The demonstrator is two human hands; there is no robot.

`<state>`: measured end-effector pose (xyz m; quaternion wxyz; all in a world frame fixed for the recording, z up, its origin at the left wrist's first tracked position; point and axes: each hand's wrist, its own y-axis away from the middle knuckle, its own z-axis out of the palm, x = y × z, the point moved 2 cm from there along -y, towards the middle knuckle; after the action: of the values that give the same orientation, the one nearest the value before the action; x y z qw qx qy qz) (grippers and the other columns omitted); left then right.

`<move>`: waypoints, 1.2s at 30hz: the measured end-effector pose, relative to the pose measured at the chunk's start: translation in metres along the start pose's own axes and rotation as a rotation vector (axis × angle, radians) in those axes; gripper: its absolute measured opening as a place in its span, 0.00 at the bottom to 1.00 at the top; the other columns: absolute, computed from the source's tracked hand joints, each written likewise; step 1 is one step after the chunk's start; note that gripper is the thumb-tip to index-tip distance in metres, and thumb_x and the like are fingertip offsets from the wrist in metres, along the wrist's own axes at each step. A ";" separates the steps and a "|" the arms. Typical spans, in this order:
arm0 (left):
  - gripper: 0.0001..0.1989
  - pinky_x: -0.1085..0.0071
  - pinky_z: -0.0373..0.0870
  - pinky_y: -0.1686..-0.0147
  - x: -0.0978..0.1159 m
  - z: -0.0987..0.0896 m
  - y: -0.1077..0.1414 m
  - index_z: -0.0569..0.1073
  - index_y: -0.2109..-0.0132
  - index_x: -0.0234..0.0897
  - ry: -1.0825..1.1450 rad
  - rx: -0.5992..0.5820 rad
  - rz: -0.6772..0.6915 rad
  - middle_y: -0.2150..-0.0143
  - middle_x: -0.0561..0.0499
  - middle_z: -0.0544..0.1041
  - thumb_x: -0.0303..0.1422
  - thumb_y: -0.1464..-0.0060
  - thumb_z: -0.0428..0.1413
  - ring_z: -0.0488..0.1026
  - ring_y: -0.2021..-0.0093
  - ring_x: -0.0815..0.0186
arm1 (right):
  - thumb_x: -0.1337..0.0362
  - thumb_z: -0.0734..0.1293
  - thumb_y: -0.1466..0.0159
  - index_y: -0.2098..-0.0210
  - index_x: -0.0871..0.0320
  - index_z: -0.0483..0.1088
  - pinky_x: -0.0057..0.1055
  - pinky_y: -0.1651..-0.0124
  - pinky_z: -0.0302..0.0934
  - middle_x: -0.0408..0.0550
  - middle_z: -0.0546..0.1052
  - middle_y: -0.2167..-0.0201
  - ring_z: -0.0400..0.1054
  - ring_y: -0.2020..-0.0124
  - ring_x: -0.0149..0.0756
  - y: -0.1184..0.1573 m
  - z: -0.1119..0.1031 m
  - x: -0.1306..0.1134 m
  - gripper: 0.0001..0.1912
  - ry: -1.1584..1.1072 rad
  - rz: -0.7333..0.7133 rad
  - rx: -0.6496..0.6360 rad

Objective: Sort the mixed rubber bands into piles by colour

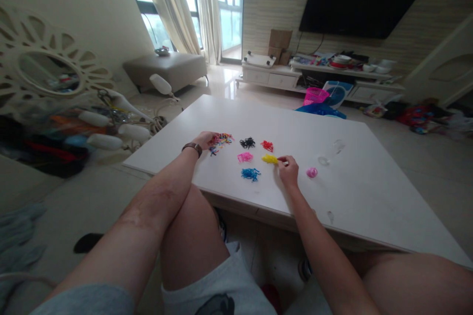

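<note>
Small coloured bands lie in piles on the white table. My left hand [207, 141] rests at the mixed multicoloured pile [223, 140]; its fingertips are too small to make out. My right hand [288, 169] has its fingers closed at the right edge of the yellow pile [269, 159]; what it pinches, if anything, is too small to tell. Between the hands are a black pile [247, 143], a pink pile [245, 157] and a blue pile [251, 174]. Above the yellow one sits a red pile [266, 145].
On the white table [354, 182], a round pink item [312, 172] and a clear ring-like item [323, 161] lie right of my right hand. Beyond the table stand a pink basket [316, 95] and a low cabinet [269, 78]. White lamp parts [135, 132] are at the left.
</note>
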<state>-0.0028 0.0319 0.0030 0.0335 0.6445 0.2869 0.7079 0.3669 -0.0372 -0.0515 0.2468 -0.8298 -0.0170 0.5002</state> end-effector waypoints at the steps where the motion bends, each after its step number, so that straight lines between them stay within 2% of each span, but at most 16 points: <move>1: 0.09 0.79 0.61 0.82 0.000 0.001 0.001 0.80 0.61 0.35 -0.001 -0.007 -0.023 0.79 0.51 0.72 0.19 0.44 0.58 0.66 0.81 0.71 | 0.64 0.63 0.45 0.71 0.57 0.74 0.33 0.63 0.61 0.47 0.75 0.68 0.68 0.64 0.38 0.000 0.000 0.000 0.08 -0.001 0.001 -0.001; 3: 0.10 0.79 0.62 0.80 0.001 0.002 0.003 0.80 0.61 0.33 0.036 -0.039 -0.071 0.78 0.50 0.73 0.18 0.42 0.56 0.68 0.80 0.71 | 0.64 0.63 0.45 0.71 0.57 0.74 0.33 0.63 0.61 0.47 0.76 0.68 0.68 0.64 0.38 0.000 0.000 0.000 0.08 -0.003 0.002 -0.004; 8: 0.09 0.77 0.72 0.72 0.006 0.004 0.011 0.77 0.58 0.26 0.119 -0.088 -0.089 0.71 0.42 0.79 0.17 0.40 0.53 0.77 0.72 0.67 | 0.64 0.63 0.45 0.71 0.57 0.74 0.34 0.63 0.61 0.47 0.76 0.67 0.68 0.65 0.39 0.000 0.000 0.001 0.08 0.003 -0.003 -0.002; 11: 0.10 0.76 0.77 0.66 0.006 0.007 0.015 0.77 0.58 0.23 0.185 -0.181 -0.105 0.66 0.37 0.81 0.16 0.40 0.52 0.79 0.68 0.66 | 0.64 0.63 0.45 0.70 0.57 0.74 0.34 0.63 0.61 0.47 0.76 0.67 0.68 0.65 0.39 0.000 0.001 0.002 0.08 0.003 -0.007 -0.005; 14: 0.10 0.77 0.77 0.62 0.004 0.012 0.016 0.78 0.57 0.24 0.176 -0.286 -0.091 0.62 0.36 0.82 0.15 0.42 0.55 0.81 0.65 0.66 | 0.64 0.63 0.45 0.70 0.57 0.74 0.33 0.63 0.61 0.47 0.75 0.68 0.68 0.65 0.38 0.000 0.001 0.003 0.08 0.002 -0.001 -0.002; 17: 0.13 0.75 0.78 0.59 0.000 0.017 0.016 0.79 0.55 0.25 0.121 -0.332 -0.052 0.60 0.36 0.82 0.14 0.47 0.60 0.82 0.62 0.63 | 0.63 0.63 0.44 0.70 0.57 0.74 0.33 0.63 0.61 0.47 0.75 0.68 0.68 0.65 0.38 0.000 0.001 0.003 0.08 -0.003 0.004 -0.006; 22: 0.11 0.75 0.77 0.53 -0.003 0.030 0.022 0.79 0.60 0.25 0.045 -0.432 -0.013 0.58 0.34 0.82 0.12 0.49 0.60 0.82 0.57 0.63 | 0.64 0.63 0.44 0.70 0.56 0.74 0.33 0.64 0.61 0.46 0.75 0.68 0.68 0.64 0.39 0.001 0.002 -0.001 0.07 -0.003 -0.022 -0.009; 26: 0.09 0.72 0.77 0.51 -0.006 0.048 0.034 0.80 0.60 0.26 -0.066 -0.582 0.007 0.58 0.34 0.83 0.15 0.49 0.63 0.81 0.54 0.60 | 0.64 0.64 0.40 0.67 0.56 0.75 0.35 0.62 0.62 0.47 0.75 0.67 0.68 0.62 0.40 0.005 0.003 -0.011 0.07 0.019 -0.129 -0.051; 31: 0.09 0.66 0.77 0.49 -0.017 0.082 0.060 0.81 0.61 0.25 -0.167 -0.806 -0.042 0.58 0.32 0.83 0.15 0.51 0.65 0.82 0.55 0.57 | 0.59 0.66 0.35 0.64 0.52 0.77 0.41 0.51 0.64 0.48 0.75 0.64 0.67 0.57 0.42 0.012 0.004 -0.027 0.07 0.031 -0.331 -0.187; 36: 0.08 0.63 0.76 0.48 -0.031 0.117 0.089 0.82 0.62 0.26 -0.196 -0.956 -0.053 0.59 0.34 0.83 0.16 0.52 0.66 0.82 0.56 0.56 | 0.57 0.70 0.35 0.59 0.49 0.79 0.43 0.50 0.64 0.48 0.77 0.62 0.68 0.56 0.44 0.016 0.004 -0.036 0.07 -0.012 -0.431 -0.242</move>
<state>0.1399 -0.0125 0.0156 0.3707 0.6132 -0.0583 0.6951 0.3424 -0.0597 -0.0302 0.2466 -0.8276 -0.2547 0.4352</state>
